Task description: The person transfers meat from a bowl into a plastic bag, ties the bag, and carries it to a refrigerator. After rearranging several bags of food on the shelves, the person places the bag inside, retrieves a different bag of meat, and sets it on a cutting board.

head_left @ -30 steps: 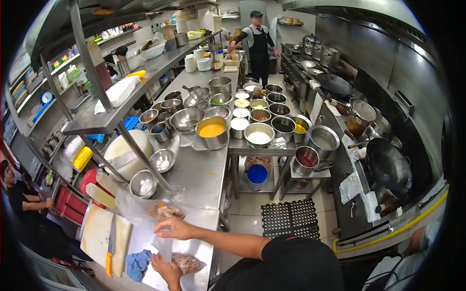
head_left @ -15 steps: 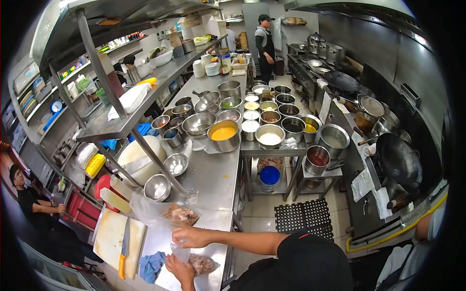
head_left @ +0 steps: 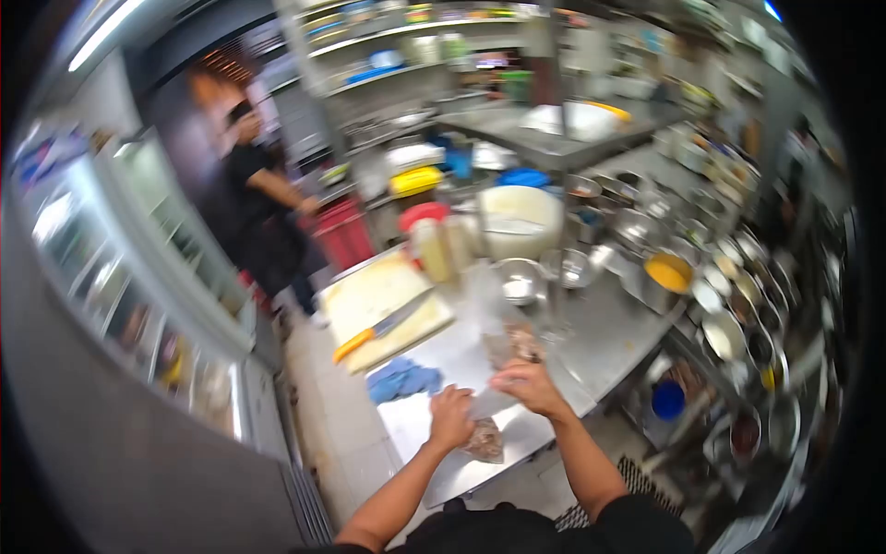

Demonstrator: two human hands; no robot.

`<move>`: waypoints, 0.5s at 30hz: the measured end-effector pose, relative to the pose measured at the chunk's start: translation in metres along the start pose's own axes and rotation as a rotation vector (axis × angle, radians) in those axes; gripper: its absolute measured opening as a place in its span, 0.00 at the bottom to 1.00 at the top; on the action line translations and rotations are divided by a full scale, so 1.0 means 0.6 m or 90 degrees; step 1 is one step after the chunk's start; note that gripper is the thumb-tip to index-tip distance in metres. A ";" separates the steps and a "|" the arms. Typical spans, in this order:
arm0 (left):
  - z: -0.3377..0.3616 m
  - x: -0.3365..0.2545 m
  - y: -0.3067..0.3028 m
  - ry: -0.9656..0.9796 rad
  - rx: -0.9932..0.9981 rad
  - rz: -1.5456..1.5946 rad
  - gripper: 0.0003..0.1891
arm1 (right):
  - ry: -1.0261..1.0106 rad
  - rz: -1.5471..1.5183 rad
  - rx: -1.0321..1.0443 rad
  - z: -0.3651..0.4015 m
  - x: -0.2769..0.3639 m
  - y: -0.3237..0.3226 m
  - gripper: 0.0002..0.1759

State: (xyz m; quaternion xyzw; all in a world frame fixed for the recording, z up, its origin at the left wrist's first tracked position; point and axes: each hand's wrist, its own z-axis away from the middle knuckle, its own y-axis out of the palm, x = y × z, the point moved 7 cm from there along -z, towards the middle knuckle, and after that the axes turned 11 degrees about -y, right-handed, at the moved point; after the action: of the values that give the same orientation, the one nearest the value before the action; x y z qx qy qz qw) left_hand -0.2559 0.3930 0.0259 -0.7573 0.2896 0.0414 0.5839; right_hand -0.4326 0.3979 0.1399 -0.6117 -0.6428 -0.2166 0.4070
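A small clear plastic bag of what looks like chopped meat [head_left: 484, 443] lies on the steel table by its front edge. My left hand [head_left: 452, 417] is closed on the upper part of this bag. Just to the right, my right hand [head_left: 528, 384] pinches the bag's clear top, which stretches between both hands. Behind my right hand lies a second open plastic bag with meat [head_left: 522, 340]. A crumpled blue cloth [head_left: 403, 379] is left of my left hand. Farther left, an orange-handled knife [head_left: 380, 330] rests on a white cutting board [head_left: 369, 294].
Metal bowls [head_left: 519, 281], a large white tub [head_left: 520, 224] and a squeeze bottle [head_left: 430, 254] stand behind the bags. A pot of orange liquid [head_left: 666, 275] sits to the right. Another person [head_left: 263, 203] stands beyond the board; a glass-door fridge [head_left: 138, 295] lines the left.
My view has swung left, bringing the fridge in and pushing the stoves out of sight. Both hands stay at the same bag. Motion blurs the picture now.
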 end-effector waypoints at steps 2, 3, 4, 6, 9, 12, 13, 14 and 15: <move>0.009 -0.008 -0.001 -0.022 0.019 0.016 0.21 | 0.061 -0.044 -0.081 0.012 -0.014 -0.012 0.09; 0.011 -0.008 -0.001 -0.026 0.029 0.019 0.21 | 0.109 -0.045 -0.116 0.015 -0.018 -0.013 0.09; 0.012 -0.012 -0.012 -0.046 0.030 0.035 0.21 | 0.147 -0.040 -0.149 0.006 -0.011 -0.011 0.09; 0.011 -0.023 -0.038 -0.057 0.048 0.053 0.21 | 0.144 -0.085 -0.179 -0.008 -0.001 -0.011 0.12; 0.015 -0.032 -0.049 -0.060 0.072 0.056 0.21 | 0.106 -0.044 -0.177 -0.019 -0.016 -0.010 0.14; 0.003 -0.032 -0.039 -0.060 0.073 0.025 0.20 | 0.086 -0.073 -0.183 -0.031 -0.045 -0.011 0.13; 0.005 -0.035 -0.031 -0.066 0.072 0.004 0.20 | 0.074 -0.099 -0.181 -0.029 -0.048 -0.007 0.13; 0.004 -0.040 -0.026 -0.043 0.075 -0.036 0.22 | 0.073 -0.159 -0.190 -0.030 -0.049 -0.004 0.10; 0.009 -0.041 -0.021 -0.044 0.084 -0.043 0.22 | 0.077 -0.167 -0.196 -0.025 -0.051 0.001 0.10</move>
State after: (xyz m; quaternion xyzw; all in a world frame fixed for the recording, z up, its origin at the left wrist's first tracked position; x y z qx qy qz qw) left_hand -0.2688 0.4096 0.0448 -0.7246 0.2458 0.0289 0.6432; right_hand -0.4307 0.3673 0.1244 -0.5637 -0.6504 -0.3999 0.3151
